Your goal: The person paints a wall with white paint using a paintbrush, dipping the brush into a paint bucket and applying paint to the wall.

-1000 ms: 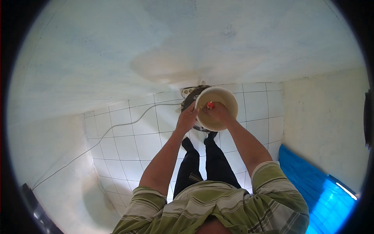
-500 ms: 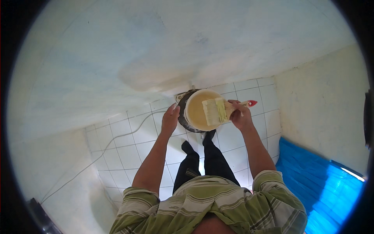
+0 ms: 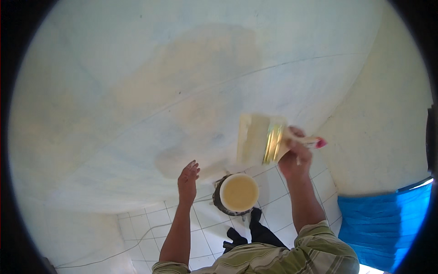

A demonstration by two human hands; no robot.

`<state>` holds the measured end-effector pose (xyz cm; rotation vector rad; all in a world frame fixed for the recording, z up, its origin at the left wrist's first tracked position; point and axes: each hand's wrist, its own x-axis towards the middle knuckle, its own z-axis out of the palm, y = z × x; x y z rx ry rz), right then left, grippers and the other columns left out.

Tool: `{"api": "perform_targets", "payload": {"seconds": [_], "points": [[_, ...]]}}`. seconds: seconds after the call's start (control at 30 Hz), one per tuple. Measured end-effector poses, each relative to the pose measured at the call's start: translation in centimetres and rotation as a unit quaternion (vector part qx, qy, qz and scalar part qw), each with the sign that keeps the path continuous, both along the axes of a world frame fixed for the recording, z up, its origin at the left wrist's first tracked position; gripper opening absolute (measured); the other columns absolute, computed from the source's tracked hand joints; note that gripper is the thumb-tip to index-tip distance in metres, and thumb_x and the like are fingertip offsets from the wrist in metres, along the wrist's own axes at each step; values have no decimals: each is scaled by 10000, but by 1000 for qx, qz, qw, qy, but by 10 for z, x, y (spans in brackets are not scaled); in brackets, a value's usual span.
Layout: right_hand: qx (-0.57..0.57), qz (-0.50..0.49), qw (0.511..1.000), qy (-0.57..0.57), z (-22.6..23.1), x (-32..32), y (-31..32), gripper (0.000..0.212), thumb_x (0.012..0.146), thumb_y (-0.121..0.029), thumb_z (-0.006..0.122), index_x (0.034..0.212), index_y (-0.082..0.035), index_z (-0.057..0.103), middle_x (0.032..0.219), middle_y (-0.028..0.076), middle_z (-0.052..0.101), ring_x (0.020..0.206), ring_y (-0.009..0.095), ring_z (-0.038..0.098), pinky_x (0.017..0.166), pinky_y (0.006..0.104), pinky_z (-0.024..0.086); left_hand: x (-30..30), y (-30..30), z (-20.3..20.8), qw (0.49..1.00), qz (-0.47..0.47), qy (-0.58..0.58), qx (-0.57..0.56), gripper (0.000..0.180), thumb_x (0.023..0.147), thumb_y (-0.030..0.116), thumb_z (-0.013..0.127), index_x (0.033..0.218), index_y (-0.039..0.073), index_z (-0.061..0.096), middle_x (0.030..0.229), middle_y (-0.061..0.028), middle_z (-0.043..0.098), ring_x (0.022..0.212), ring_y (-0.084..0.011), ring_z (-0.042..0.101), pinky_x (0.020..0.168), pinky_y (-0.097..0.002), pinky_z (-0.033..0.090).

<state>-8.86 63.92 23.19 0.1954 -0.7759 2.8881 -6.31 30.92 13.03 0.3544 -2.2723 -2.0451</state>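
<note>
A wide flat paintbrush (image 3: pixel 256 139) with a metal ferrule and a red-tipped handle is gripped by my right hand (image 3: pixel 296 153). Its pale bristles point left, raised in front of the wall. My left hand (image 3: pixel 188 178) hangs in the air with loosely bent fingers and nothing in it; whitish smears show on the fingertips. Below and between my hands stands a round white bucket (image 3: pixel 222 194) of cream-coloured paint (image 3: pixel 239 194), resting on a dark, paint-spattered round support (image 3: pixel 216 201).
The pale wall (image 3: pixel 205 100) ahead has uneven beige patches and a thin curved line. White floor tiles (image 3: pixel 205 214) lie underfoot, crossed by a thin cable (image 3: pixel 137 244) on the left. A blue sheet (image 3: pixel 369 228) hangs at the right by the side wall (image 3: pixel 388 137).
My right hand has lifted the paintbrush from over the bucket, up and to the right. My left hand has moved away from the bucket's left side. The view has tilted up the wall.
</note>
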Motion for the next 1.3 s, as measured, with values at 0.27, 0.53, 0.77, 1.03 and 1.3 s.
{"api": "perform_targets", "payload": {"seconds": [0.27,0.53,0.77,1.03,1.3], "points": [[148,-273,912,268,127,-83,34,328,832,76,700,1152,50,635,1124,128,670,1058,179,615,975,339,483,-48,17,74,991,25,134,-5,283,1032,178,561,1200,-36,642,1173,-141,686,1089,-206,648,992,-338,496],[357,-514,748,219,112,-112,64,273,863,53,698,1135,58,676,1206,209,669,1113,261,646,967,360,532,-80,15,89,985,81,152,-30,297,1016,215,599,1003,-67,690,963,-113,705,942,-199,680,916,-351,533],[515,-440,661,324,101,-99,-16,336,759,30,786,1071,-68,710,1139,214,709,1025,312,714,887,342,579,-85,23,102,986,109,125,-23,335,994,250,631,908,-65,706,852,-126,711,810,-215,703,825,-353,561],[577,-429,611,331,109,-95,-1,302,772,-27,795,1060,-82,724,1094,151,733,979,286,732,821,349,604,-88,16,105,989,104,93,-57,398,979,303,630,860,-69,705,831,-179,734,777,-264,730,809,-364,575],[442,-552,666,237,103,-110,48,267,836,43,733,1092,-28,708,1167,234,694,1049,289,709,855,348,590,-91,13,99,986,97,119,-68,396,957,310,663,843,-67,709,815,-185,733,748,-269,729,780,-369,585]]}}
